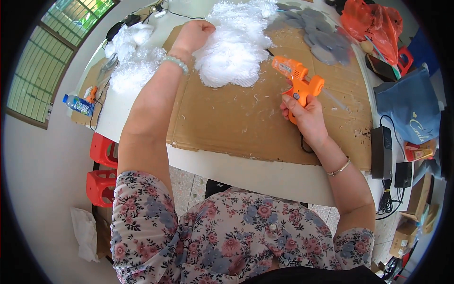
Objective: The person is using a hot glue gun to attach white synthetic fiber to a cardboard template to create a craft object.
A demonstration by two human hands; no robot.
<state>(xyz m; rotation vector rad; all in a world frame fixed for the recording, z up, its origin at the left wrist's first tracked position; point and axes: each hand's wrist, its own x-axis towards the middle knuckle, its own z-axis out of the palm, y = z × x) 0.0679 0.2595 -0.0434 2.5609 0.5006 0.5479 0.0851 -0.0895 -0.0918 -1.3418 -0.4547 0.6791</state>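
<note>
My right hand grips an orange glue gun by its handle, nozzle pointing up-left toward a fluffy white shredded pile. My left hand is closed and presses on the left edge of that white pile. Both rest over a brown cardboard sheet laid on the white table. A pale bead bracelet sits on my left wrist, a thin bangle on my right.
A second heap of white fluff lies at the left. Grey felt cutouts and an orange plastic bag are at the back right. A blue bag, black power adapters, a water bottle and red stools surround the table.
</note>
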